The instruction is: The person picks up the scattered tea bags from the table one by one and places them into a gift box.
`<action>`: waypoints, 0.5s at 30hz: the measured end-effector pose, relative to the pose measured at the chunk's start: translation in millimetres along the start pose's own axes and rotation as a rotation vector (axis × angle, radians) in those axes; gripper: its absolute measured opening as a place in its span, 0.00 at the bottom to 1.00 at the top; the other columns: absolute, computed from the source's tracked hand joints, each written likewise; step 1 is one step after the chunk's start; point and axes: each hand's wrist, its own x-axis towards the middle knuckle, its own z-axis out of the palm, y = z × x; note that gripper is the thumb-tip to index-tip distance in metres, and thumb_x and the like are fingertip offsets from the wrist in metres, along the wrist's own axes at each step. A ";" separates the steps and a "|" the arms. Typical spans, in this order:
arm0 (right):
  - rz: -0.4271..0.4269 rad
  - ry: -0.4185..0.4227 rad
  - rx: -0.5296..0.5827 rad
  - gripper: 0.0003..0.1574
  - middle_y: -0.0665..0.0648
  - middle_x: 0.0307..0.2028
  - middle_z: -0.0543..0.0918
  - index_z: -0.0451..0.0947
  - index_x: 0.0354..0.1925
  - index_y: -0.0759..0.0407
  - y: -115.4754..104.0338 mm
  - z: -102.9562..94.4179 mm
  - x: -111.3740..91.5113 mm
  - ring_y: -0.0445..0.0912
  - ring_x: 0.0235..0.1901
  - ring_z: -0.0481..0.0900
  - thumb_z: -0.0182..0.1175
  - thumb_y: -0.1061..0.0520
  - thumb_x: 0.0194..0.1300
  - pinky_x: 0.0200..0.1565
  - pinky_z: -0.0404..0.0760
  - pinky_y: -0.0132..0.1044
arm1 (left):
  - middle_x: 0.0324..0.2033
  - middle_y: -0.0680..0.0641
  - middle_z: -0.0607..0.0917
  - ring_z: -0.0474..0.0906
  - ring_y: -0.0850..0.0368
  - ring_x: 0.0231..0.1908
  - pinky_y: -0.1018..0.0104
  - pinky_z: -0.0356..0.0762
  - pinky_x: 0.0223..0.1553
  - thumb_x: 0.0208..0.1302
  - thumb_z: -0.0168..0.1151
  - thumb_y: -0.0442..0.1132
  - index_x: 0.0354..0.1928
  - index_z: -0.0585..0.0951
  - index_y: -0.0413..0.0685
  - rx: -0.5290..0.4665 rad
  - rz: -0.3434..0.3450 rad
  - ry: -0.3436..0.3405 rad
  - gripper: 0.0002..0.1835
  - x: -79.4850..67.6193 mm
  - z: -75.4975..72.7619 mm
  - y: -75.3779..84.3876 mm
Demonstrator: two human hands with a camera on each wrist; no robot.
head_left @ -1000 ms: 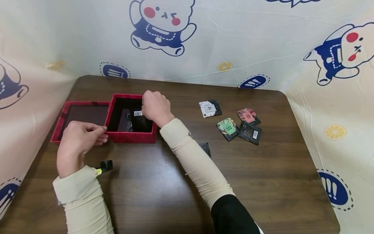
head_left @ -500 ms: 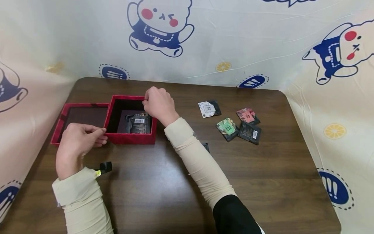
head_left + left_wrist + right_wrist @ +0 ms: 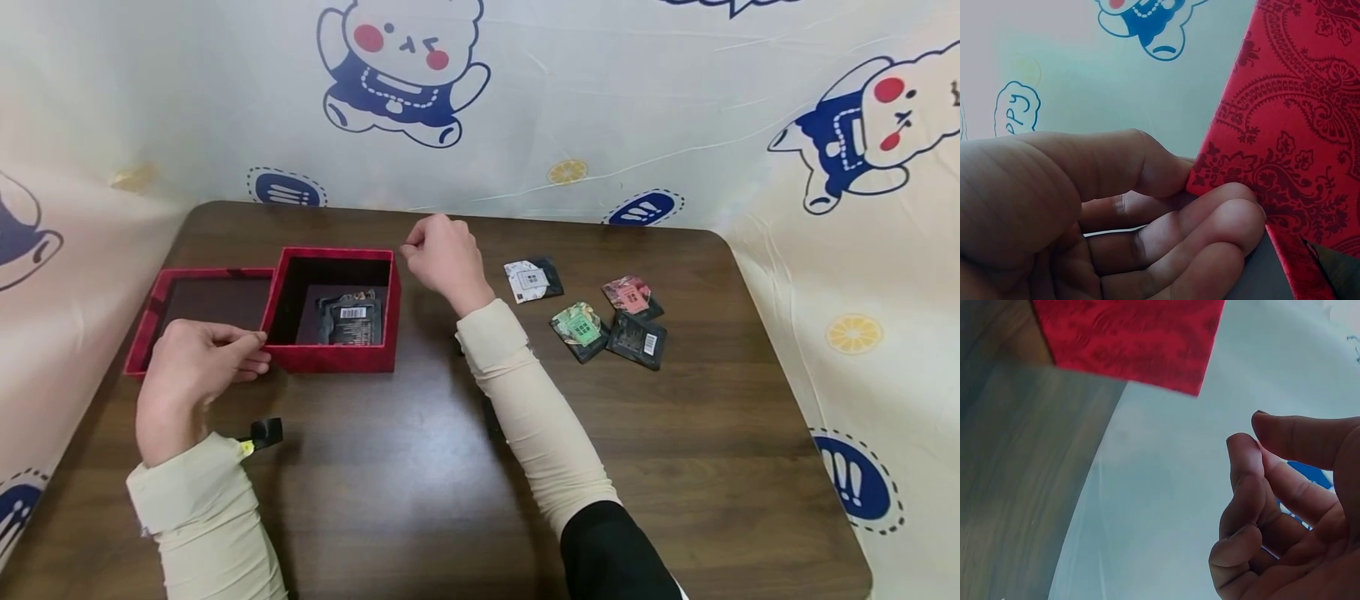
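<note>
A red patterned box (image 3: pixel 337 359) stands uncovered on the table, dark inside. Black sachets (image 3: pixel 352 323) lie in it, the top one with its barcode side up. My left hand (image 3: pixel 202 358) is at the box's front left corner. The left wrist view shows its thumb and fingers pinching a corner of the red box (image 3: pixel 1291 112). Past the box's right rim, my right hand (image 3: pixel 450 258) is raised and holds nothing. In the right wrist view its fingers (image 3: pixel 1238 544) are loosely curled, apart from the red box wall (image 3: pixel 1141 344).
Left of the box lies its red-rimmed lid (image 3: pixel 225 300), inner side up. Toward the right are a white sachet (image 3: pixel 531 280), a pink one (image 3: pixel 630 294), a green one (image 3: pixel 581 327) and a black one (image 3: pixel 637 339). A printed curtain (image 3: pixel 525 108) surrounds the wooden table (image 3: pixel 390 467).
My right hand has let go of the black sachet, which now lies flat in the box. That hand has moved out over the right rim. My left hand stays at the corner.
</note>
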 end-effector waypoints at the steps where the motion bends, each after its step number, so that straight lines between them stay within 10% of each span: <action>1: 0.003 0.004 0.005 0.09 0.46 0.31 0.83 0.88 0.38 0.52 3.7 -1.8 0.3 0.43 0.31 0.78 0.64 0.51 0.69 0.31 0.77 0.35 | 0.38 0.34 0.88 0.89 0.50 0.32 0.77 0.81 0.30 0.74 0.60 0.44 0.57 0.80 0.27 0.001 -0.001 -0.001 0.24 0.1 -0.2 -0.2; 15: 0.048 0.105 -0.013 0.09 0.48 0.33 0.87 0.89 0.34 0.53 72.5 -28.6 4.5 0.46 0.37 0.82 0.67 0.50 0.67 0.42 0.80 0.41 | 0.36 0.36 0.88 0.88 0.50 0.31 0.76 0.81 0.29 0.74 0.59 0.46 0.56 0.80 0.27 0.013 -0.008 -0.005 0.25 1.7 0.1 -0.3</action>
